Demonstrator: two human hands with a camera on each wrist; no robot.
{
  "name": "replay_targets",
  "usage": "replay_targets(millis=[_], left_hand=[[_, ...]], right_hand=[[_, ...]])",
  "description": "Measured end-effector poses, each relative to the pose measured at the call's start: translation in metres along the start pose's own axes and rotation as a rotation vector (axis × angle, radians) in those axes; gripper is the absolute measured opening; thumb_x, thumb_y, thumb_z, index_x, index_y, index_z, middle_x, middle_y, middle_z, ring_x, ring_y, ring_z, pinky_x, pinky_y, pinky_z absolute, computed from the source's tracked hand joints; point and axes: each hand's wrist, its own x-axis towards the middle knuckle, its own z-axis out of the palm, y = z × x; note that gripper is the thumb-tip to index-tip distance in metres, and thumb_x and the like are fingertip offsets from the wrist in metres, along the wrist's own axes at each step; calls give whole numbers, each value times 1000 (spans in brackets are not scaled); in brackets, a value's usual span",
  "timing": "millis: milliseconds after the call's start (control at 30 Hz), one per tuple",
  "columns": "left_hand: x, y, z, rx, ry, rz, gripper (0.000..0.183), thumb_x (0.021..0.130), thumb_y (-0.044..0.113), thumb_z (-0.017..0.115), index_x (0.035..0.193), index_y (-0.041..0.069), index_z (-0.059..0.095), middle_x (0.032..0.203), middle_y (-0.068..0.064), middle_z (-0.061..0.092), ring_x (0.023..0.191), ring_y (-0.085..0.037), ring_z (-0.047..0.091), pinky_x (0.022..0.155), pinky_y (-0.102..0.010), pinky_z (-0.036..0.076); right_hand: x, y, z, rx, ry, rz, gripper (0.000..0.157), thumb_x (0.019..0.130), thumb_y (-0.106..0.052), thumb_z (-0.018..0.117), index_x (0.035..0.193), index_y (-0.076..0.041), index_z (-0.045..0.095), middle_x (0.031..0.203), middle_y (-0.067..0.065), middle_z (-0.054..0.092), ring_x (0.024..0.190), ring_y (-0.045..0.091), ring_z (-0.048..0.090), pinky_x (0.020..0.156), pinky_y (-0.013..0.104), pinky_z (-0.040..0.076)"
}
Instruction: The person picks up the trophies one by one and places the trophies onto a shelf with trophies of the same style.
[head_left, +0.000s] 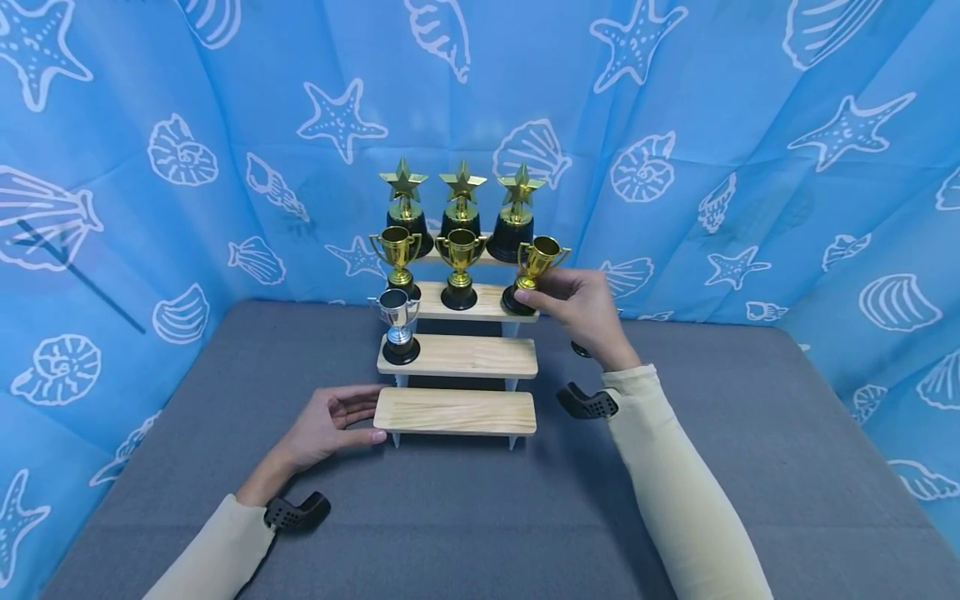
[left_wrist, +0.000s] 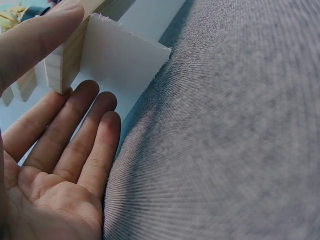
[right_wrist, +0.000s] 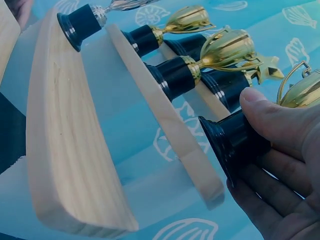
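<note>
My right hand (head_left: 581,308) grips a small gold trophy cup (head_left: 542,254) by its black base, at the right end of a stepped wooden stand's third step (head_left: 487,298). In the right wrist view, the trophy's black base (right_wrist: 232,140) is tilted beside that step's edge. Two matching gold trophies (head_left: 461,250) stand on the same step to the left. My left hand (head_left: 322,429) lies at the left end of the lowest step (head_left: 455,411), fingers extended. The thumb overlaps the board's corner in the left wrist view, and a fingertip (left_wrist: 62,95) meets its edge.
A silver trophy cup (head_left: 397,321) stands at the left of the second step (head_left: 472,356). Three gold star trophies (head_left: 461,200) line the top step. A dark round object (head_left: 581,350) shows partly behind my right wrist. A blue shell-patterned curtain (head_left: 300,208) hangs behind the grey table (head_left: 450,517).
</note>
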Motion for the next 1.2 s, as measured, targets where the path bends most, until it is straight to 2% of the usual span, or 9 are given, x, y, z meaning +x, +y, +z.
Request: replay_targets(millis=[233,500,833,1200], left_hand=[[0,1,0,3,1,-6,67,83,-1,81,140,-13,49,140,-32,52,118,-13,63,105,-34,52],[0,1,0,-2,5,-16,67,82,-2,81,140,-13,49,140,-32,52,119,-15,63,104,-33,52],[0,3,0,0,2,-11,67,82,-2,81,139,-14,49,140,-32,53,119,-14,63,104,-30,52],[0,4,1,1,10,-24,68,82,-1,81,140,-14,49,140,-32,53,120,-19,63,104,-31,52]], right_hand=[[4,3,5,-21,-8,-11,30,90,-22,80,114,-5,77,109,11,76,99,21,72,83,33,61],[6,3,8,-32,-3,18,35,90,-24,80,118,-4,75,113,13,74,102,24,71,89,41,61],[6,4,10,-19,11,-10,33,90,-20,80,116,-2,75,111,14,75,100,24,72,86,37,61],[6,4,12,-26,1,4,36,90,-22,81,120,-2,74,115,13,74,106,24,70,91,42,60]])
